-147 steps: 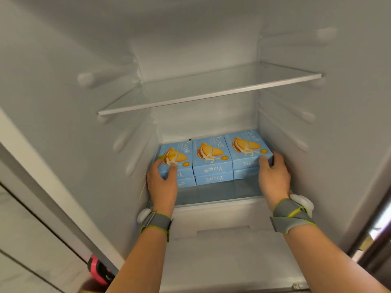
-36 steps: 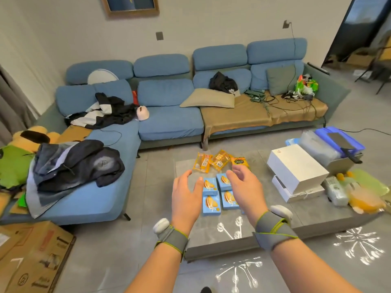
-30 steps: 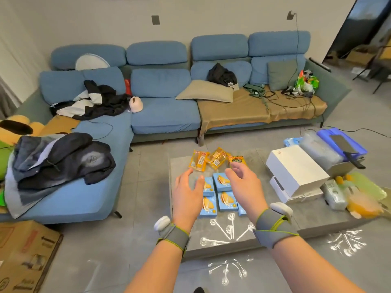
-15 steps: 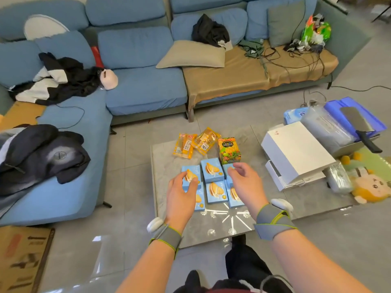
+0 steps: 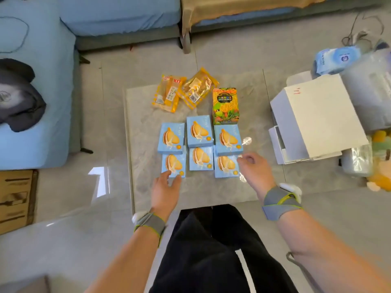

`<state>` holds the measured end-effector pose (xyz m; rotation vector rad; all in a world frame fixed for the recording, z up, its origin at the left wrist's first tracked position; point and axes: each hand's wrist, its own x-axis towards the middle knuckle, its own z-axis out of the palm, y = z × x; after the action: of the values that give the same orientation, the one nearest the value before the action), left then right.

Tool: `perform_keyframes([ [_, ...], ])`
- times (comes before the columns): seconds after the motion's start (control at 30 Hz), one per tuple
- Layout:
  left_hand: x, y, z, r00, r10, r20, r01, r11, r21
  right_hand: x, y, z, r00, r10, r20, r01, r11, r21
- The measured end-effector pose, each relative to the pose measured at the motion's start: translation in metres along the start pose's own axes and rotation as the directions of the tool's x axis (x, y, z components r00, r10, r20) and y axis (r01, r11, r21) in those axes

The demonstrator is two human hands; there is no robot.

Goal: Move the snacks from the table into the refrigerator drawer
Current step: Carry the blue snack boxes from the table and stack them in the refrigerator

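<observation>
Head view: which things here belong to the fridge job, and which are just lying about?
Job: six blue boxes, two orange packets, green pack, all on the table.
Lying about: white boxes, jacket, cardboard box, plush toy.

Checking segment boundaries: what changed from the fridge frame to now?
Both hands left the fridge and came down to the table: left hand touches the near-left blue box, right hand beside the near-right blue box, gripping nothing yet. Orange packets unmoved.
</observation>
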<state>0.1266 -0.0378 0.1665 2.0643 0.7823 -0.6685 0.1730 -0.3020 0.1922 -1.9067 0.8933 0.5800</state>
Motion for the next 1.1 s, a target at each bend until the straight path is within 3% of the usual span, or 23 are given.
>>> perform_keyframes([
  [0.13,0.045,-0.045,0.024,0.986,-0.15,0.074,0.142,0.984,0.104,0.063,0.044,0.018,0.995,0.096,0.001,-0.095,0.987,-0.133],
  [0.37,0.12,-0.09,0.032,0.955,-0.287,0.071,0.276,0.952,0.134,0.132,0.091,0.048,0.969,0.244,0.026,-0.227,0.932,-0.281],
  [0.5,0.168,-0.108,0.035,0.951,-0.31,0.017,0.304,0.941,0.148,0.162,0.119,0.068,0.929,0.366,0.053,-0.349,0.914,-0.206],
  [0.77,0.232,-0.105,0.055,0.965,-0.256,0.06,0.249,0.962,0.111,0.188,0.135,0.101,0.919,0.394,0.027,-0.394,0.919,0.009],
  [0.87,0.241,-0.108,0.06,0.944,-0.312,0.11,0.314,0.949,-0.004,0.193,0.138,0.107,0.89,0.449,0.081,-0.455,0.887,0.079],
  [0.97,0.243,-0.109,0.065,0.884,-0.424,0.194,0.458,0.87,-0.183,0.191,0.136,0.116,0.899,0.432,0.065,-0.437,0.894,0.098],
  [1.1,0.248,-0.107,0.069,0.83,-0.504,0.238,0.554,0.794,-0.251,0.193,0.141,0.123,0.894,0.446,0.04,-0.448,0.889,0.095],
])
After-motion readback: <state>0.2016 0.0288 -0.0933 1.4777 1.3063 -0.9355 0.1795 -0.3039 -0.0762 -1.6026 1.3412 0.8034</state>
